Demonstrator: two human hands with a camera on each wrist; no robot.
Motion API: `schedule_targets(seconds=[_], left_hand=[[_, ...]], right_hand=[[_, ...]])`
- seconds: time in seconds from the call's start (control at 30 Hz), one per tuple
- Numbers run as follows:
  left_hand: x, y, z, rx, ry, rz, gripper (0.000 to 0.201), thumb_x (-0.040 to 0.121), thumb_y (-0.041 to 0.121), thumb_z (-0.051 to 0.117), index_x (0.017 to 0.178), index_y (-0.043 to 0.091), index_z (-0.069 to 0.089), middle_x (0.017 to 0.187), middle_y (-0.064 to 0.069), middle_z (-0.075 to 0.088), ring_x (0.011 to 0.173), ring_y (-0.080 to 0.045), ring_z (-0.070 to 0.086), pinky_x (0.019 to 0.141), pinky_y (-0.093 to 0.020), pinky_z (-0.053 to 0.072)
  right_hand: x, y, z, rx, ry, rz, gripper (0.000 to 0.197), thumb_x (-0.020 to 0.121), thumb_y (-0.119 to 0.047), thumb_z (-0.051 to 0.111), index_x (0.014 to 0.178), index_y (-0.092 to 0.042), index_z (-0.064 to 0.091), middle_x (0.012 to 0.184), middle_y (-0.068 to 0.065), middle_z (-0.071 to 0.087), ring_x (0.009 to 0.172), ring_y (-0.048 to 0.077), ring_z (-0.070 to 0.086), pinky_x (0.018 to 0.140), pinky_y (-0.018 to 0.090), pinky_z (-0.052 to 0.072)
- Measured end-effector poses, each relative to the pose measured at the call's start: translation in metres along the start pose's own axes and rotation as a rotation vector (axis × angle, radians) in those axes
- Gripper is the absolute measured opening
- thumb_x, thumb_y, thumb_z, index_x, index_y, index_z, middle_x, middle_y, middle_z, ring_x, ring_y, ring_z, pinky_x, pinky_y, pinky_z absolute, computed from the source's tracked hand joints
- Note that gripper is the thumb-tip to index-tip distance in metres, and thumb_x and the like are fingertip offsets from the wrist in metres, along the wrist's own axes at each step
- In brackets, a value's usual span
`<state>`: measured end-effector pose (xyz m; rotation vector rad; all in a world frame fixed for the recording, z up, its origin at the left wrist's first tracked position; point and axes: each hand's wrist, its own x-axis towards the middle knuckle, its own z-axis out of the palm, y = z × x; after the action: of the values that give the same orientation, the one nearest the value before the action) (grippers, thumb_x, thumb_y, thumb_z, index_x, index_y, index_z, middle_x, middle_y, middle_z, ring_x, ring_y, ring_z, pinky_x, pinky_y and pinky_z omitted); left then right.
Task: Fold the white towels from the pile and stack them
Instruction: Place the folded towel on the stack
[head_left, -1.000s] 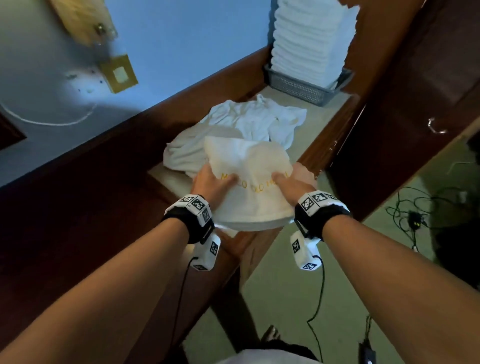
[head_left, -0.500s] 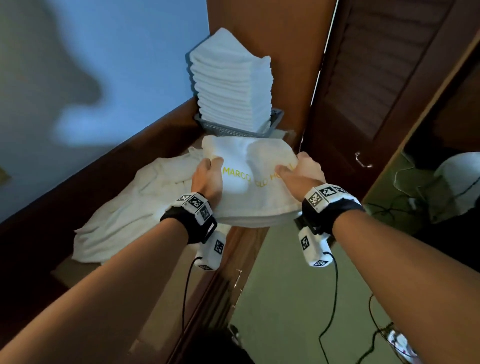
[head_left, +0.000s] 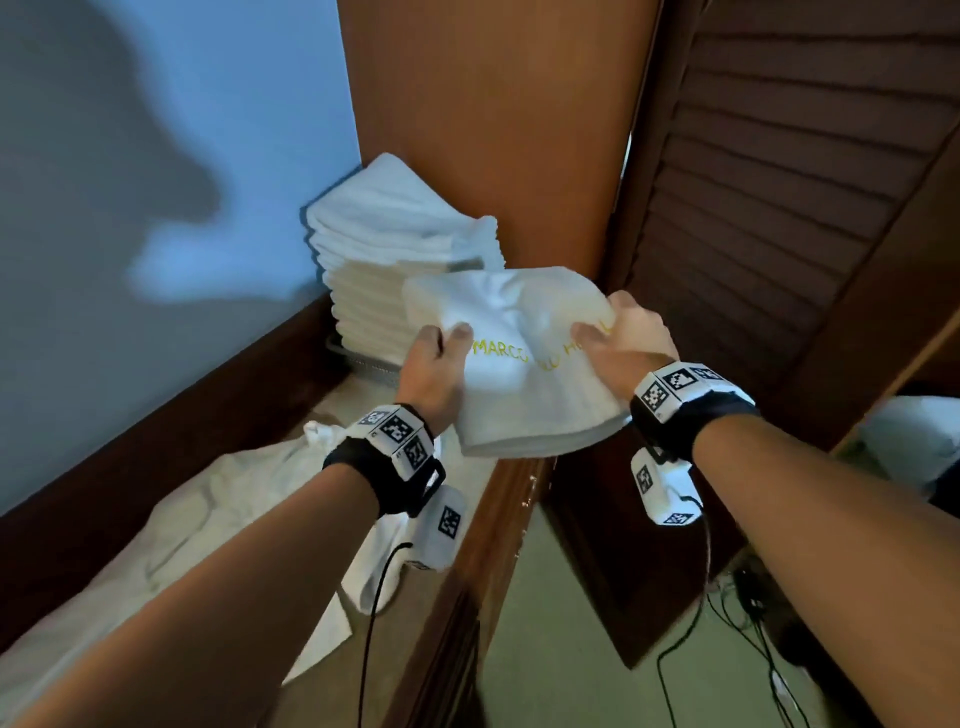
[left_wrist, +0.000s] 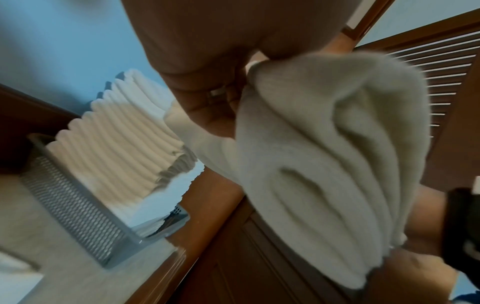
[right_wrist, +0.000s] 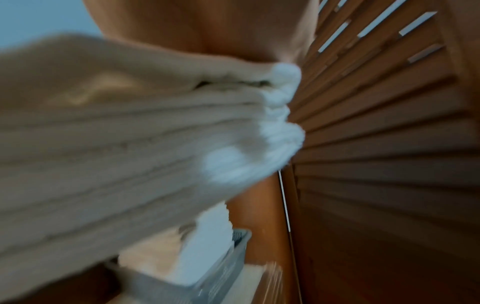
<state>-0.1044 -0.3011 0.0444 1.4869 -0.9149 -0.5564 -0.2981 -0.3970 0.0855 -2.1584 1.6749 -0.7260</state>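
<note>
While both hands hold it in the air, the folded towel (head_left: 524, 379) hides part of its own yellow letters: only "MARCO" reads clearly, the rest is lost in a crease. It is white, thick, in several layers, just in front of the stack of folded towels (head_left: 395, 260). The left hand (head_left: 434, 371) grips its left edge, thumb on top; the right hand (head_left: 626, 340) grips the right edge the same way. The stack stands in a grey mesh basket (left_wrist: 75, 209), partly covered. Loose white towels (head_left: 208, 525) lie on the shelf below. The right wrist view is blurred.
</note>
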Motion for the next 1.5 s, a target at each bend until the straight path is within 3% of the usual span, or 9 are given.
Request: schedule_targets(seconds=[0.17,0.3,0.43,0.73,0.87,1.03,1.33,1.4,1.5], left_hand=[[0.065,0.023,0.002,0.037,0.037,0.089,0.04,0.097,0.045,0.057,0.075,0.014,0.043,0.071,0.004,0.046,0.064,-0.014,0.044,0.065,-0.035,0.038],[0.122,0.041,0.002,-0.05,-0.008,0.085,0.036,0.096,0.036,0.064,0.093,0.003,0.048,0.086,-0.003,0.052,0.07,-0.014,0.058,0.053,-0.043,0.057],[0.186,0.047,0.006,-0.012,-0.003,0.14,0.028,0.098,0.027,0.064,0.104,0.004,0.048,0.1,-0.006,0.055,0.077,-0.016,0.063,0.049,-0.04,0.056],[0.315,0.041,0.021,0.02,0.215,0.165,0.029,0.097,0.029,0.064,0.113,0.009,0.05,0.114,-0.008,0.057,0.095,-0.03,0.068,0.057,-0.051,0.06],[0.348,0.026,0.017,-0.033,0.332,0.087,0.031,0.097,0.027,0.065,0.116,0.005,0.054,0.113,-0.011,0.06,0.086,-0.025,0.068,0.055,-0.048,0.061],[0.352,-0.017,0.021,-0.111,0.352,-0.282,0.036,0.098,0.023,0.063,0.116,-0.007,0.056,0.104,-0.021,0.063,0.073,-0.029,0.067,0.068,-0.055,0.061],[0.349,-0.015,0.037,-0.301,0.515,-0.266,0.024,0.094,0.011,0.068,0.11,-0.005,0.062,0.093,-0.017,0.07,0.065,-0.023,0.068,0.06,-0.038,0.061],[0.347,-0.022,0.032,-0.241,0.534,-0.29,0.038,0.089,0.022,0.075,0.116,0.0,0.059,0.098,-0.016,0.07,0.072,-0.026,0.07,0.069,-0.044,0.063],[0.356,-0.024,0.013,0.222,0.664,-0.193,0.064,0.081,0.051,0.074,0.129,0.017,0.048,0.122,-0.006,0.058,0.107,-0.023,0.061,0.096,-0.043,0.051]], right_hand=[[0.096,-0.032,-0.002,-0.024,0.008,-0.205,0.035,0.091,-0.046,0.058,0.108,-0.016,0.05,0.1,0.011,0.06,0.095,0.036,0.06,0.073,0.037,0.043],[0.179,-0.061,0.006,0.01,0.037,-0.33,0.037,0.089,-0.046,0.06,0.106,-0.015,0.05,0.102,0.019,0.064,0.094,0.039,0.061,0.075,0.041,0.047],[0.268,-0.091,0.019,0.042,0.049,-0.437,0.036,0.09,-0.044,0.062,0.105,-0.013,0.051,0.099,0.019,0.065,0.092,0.038,0.061,0.075,0.039,0.049],[0.425,-0.154,0.069,0.144,0.031,-0.589,0.037,0.09,-0.036,0.063,0.112,-0.009,0.055,0.104,0.021,0.065,0.095,0.04,0.061,0.078,0.042,0.051],[0.458,-0.175,0.103,0.279,0.012,-0.616,0.037,0.09,-0.034,0.065,0.118,-0.011,0.059,0.108,0.016,0.066,0.098,0.034,0.061,0.079,0.039,0.048],[0.491,-0.152,0.186,0.095,-0.403,-0.555,0.025,0.097,-0.027,0.057,0.115,-0.01,0.058,0.114,0.014,0.064,0.103,0.034,0.061,0.082,0.036,0.045],[0.507,-0.141,0.201,0.135,-0.484,-0.579,0.023,0.1,-0.027,0.054,0.114,-0.009,0.056,0.114,0.013,0.063,0.102,0.03,0.06,0.081,0.034,0.042],[0.506,-0.138,0.202,0.087,-0.471,-0.561,0.032,0.097,-0.03,0.058,0.123,-0.011,0.054,0.122,0.013,0.062,0.109,0.033,0.059,0.087,0.037,0.045],[0.5,-0.143,0.19,-0.018,-0.253,-0.645,0.058,0.091,-0.036,0.064,0.142,-0.017,0.044,0.143,0.012,0.046,0.127,0.036,0.044,0.104,0.048,0.039]])
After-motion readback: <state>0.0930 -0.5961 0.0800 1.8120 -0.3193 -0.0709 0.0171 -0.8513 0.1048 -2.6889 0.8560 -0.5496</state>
